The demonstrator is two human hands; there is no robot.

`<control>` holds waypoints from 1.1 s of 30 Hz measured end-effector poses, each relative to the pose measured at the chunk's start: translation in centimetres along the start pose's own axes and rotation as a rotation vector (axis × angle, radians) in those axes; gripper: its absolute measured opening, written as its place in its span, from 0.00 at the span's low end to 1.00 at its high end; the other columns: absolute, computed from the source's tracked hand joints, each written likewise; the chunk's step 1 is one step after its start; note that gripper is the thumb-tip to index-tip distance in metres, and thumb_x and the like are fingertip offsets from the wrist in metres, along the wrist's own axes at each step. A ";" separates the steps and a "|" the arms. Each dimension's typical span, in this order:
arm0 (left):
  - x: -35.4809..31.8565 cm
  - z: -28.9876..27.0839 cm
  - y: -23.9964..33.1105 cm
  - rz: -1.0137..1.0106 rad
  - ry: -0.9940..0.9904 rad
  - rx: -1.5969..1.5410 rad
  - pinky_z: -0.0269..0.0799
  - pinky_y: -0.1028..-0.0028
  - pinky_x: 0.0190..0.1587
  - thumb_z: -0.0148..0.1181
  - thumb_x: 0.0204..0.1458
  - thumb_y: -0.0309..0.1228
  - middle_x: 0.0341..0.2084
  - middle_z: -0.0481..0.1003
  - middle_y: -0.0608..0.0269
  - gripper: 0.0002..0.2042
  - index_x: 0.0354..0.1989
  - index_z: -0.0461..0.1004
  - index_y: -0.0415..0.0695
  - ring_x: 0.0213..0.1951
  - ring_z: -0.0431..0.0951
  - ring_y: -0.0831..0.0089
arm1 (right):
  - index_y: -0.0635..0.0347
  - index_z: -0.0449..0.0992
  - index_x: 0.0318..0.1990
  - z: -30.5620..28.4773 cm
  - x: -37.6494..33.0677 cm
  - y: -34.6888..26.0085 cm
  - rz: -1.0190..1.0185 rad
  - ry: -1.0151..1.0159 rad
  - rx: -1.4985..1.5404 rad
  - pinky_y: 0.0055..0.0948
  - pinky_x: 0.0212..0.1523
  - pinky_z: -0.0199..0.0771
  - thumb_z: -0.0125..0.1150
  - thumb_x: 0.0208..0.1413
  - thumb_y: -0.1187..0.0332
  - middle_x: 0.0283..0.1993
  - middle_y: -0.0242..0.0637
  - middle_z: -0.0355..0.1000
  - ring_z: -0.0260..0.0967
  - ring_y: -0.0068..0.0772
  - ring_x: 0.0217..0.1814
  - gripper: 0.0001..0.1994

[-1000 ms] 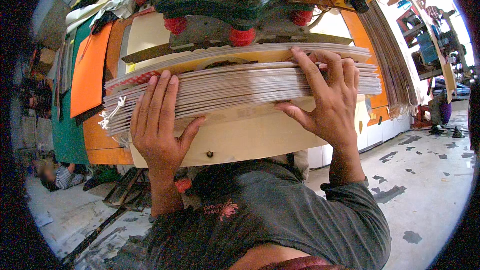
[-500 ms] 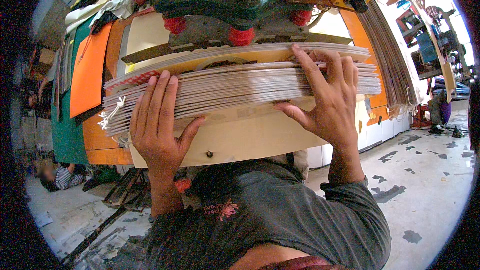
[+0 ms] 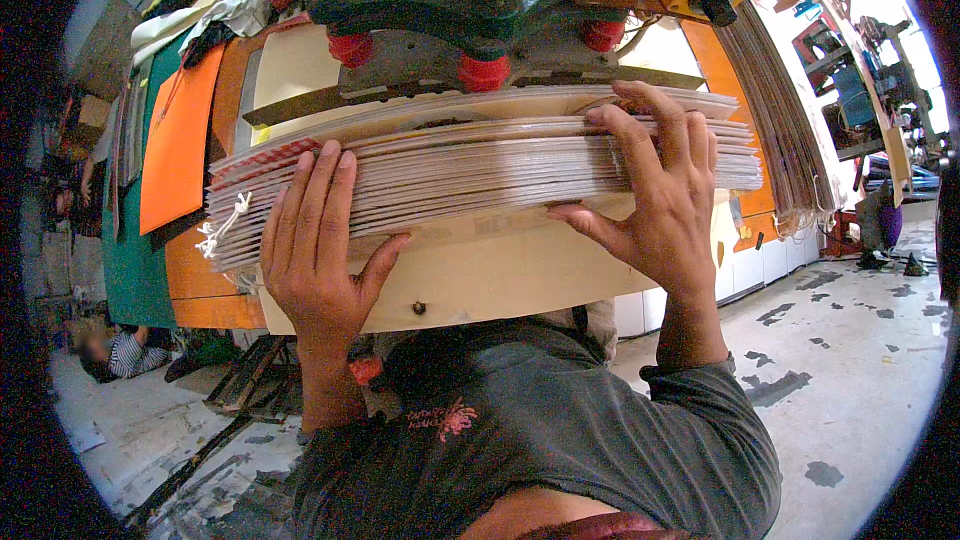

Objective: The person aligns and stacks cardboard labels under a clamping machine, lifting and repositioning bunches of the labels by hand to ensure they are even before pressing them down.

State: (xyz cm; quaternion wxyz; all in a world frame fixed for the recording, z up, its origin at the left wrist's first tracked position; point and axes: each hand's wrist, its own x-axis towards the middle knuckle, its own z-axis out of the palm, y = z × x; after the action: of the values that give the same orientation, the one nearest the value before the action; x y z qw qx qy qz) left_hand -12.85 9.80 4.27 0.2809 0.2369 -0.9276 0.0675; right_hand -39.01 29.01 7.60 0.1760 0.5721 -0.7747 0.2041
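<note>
A thick stack of thin, flat paper or card pieces point(image 3: 480, 168) lies across the work surface in front of me, its pale edges facing up. White knotted cords point(image 3: 225, 225) stick out at the left end. My left hand point(image 3: 320, 250) spans the stack's left part, fingers laid over the edges and thumb on the near side. At the right end, my right hand point(image 3: 655, 185) grips with bent fingers among the far pieces and thumb on the near side. Between the farthest pieces a narrow gap shows a dark curved shape. A cream board point(image 3: 510, 275) lies under the stack.
Just beyond stands a dark green machine frame point(image 3: 430, 12) with yellow star knobs and red feet. A yellow box with a black dial point(image 3: 712, 2) is at its right. An orange sheet point(image 3: 180, 140) lies left. Brown stacked sheets point(image 3: 770, 110) stand right. A person point(image 3: 130, 352) is at far left.
My right fingertips have drawn back toward me and bent more. The gap between the far pieces has narrowed, with more pieces leaning toward the near bunch. My left hand stays in place.
</note>
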 end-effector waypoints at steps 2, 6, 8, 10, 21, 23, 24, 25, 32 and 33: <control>0.0 0.0 0.0 -0.001 -0.003 0.005 0.64 0.56 0.70 0.64 0.57 0.56 0.69 0.72 0.58 0.37 0.70 0.71 0.43 0.71 0.70 0.56 | 0.51 0.75 0.60 0.0 0.0 0.1 -0.020 -0.024 -0.033 0.48 0.57 0.65 0.78 0.39 0.39 0.64 0.36 0.71 0.65 0.49 0.55 0.41; 0.0 0.2 0.0 -0.005 -0.004 0.004 0.64 0.56 0.70 0.64 0.57 0.56 0.69 0.72 0.58 0.38 0.70 0.71 0.43 0.71 0.70 0.56 | 0.51 0.74 0.60 -0.1 0.1 0.0 -0.013 -0.043 -0.024 0.46 0.57 0.65 0.78 0.39 0.39 0.66 0.34 0.72 0.65 0.48 0.54 0.41; 0.0 0.1 0.0 -0.006 -0.007 0.002 0.64 0.56 0.70 0.64 0.57 0.57 0.69 0.72 0.58 0.38 0.70 0.71 0.43 0.71 0.70 0.56 | 0.52 0.74 0.60 0.0 0.0 0.0 -0.015 -0.028 -0.019 0.46 0.57 0.64 0.78 0.39 0.38 0.64 0.35 0.73 0.65 0.48 0.55 0.42; 0.1 0.0 0.1 -0.004 -0.009 0.010 0.64 0.56 0.70 0.63 0.58 0.57 0.69 0.72 0.58 0.37 0.69 0.71 0.43 0.71 0.70 0.56 | 0.52 0.74 0.59 0.1 0.1 0.2 -0.025 -0.018 -0.017 0.46 0.57 0.64 0.78 0.39 0.38 0.62 0.36 0.72 0.65 0.49 0.55 0.42; 0.0 0.2 0.1 -0.009 -0.003 0.006 0.64 0.56 0.70 0.62 0.58 0.57 0.69 0.72 0.59 0.37 0.69 0.71 0.43 0.71 0.70 0.56 | 0.50 0.67 0.72 -0.7 0.5 -0.5 0.032 -0.100 -0.030 0.49 0.60 0.64 0.78 0.38 0.42 0.62 0.37 0.68 0.64 0.49 0.58 0.50; 0.0 0.2 0.1 -0.009 -0.002 0.013 0.64 0.56 0.70 0.62 0.59 0.57 0.69 0.72 0.59 0.37 0.69 0.71 0.43 0.71 0.70 0.56 | 0.50 0.68 0.73 -0.7 0.6 -0.5 0.024 -0.137 -0.027 0.50 0.60 0.64 0.77 0.38 0.42 0.60 0.38 0.68 0.63 0.50 0.58 0.51; 0.0 0.1 0.1 -0.006 0.000 0.014 0.64 0.56 0.70 0.62 0.59 0.57 0.69 0.72 0.59 0.37 0.69 0.71 0.43 0.71 0.70 0.56 | 0.50 0.68 0.73 -0.8 0.7 -0.5 0.023 -0.136 -0.027 0.50 0.60 0.64 0.77 0.38 0.42 0.60 0.38 0.68 0.63 0.50 0.58 0.51; 0.0 0.1 0.1 -0.004 0.001 0.016 0.64 0.56 0.70 0.62 0.59 0.57 0.69 0.72 0.59 0.37 0.69 0.71 0.43 0.71 0.70 0.56 | 0.51 0.68 0.72 -0.9 0.8 -0.5 0.007 -0.133 -0.036 0.50 0.60 0.64 0.77 0.38 0.42 0.60 0.38 0.67 0.63 0.49 0.58 0.50; 0.0 0.0 0.1 -0.011 -0.006 -0.001 0.63 0.56 0.70 0.61 0.59 0.57 0.69 0.72 0.59 0.37 0.70 0.71 0.43 0.71 0.70 0.57 | 0.48 0.71 0.72 -0.7 0.9 -0.3 -0.019 -0.112 -0.059 0.49 0.58 0.62 0.74 0.42 0.35 0.58 0.41 0.67 0.63 0.48 0.55 0.49; 0.0 0.1 0.1 -0.012 -0.002 -0.004 0.63 0.56 0.71 0.62 0.59 0.57 0.69 0.72 0.59 0.37 0.70 0.71 0.44 0.71 0.70 0.57 | 0.48 0.71 0.72 -0.7 0.9 -0.3 -0.019 -0.112 -0.059 0.49 0.58 0.62 0.74 0.42 0.35 0.58 0.41 0.67 0.63 0.48 0.55 0.49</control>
State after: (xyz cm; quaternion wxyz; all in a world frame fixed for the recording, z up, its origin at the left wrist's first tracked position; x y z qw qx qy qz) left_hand -12.92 9.89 4.20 0.2810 0.2420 -0.9265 0.0639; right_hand -38.99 28.58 8.66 0.1510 0.5847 -0.7834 0.1470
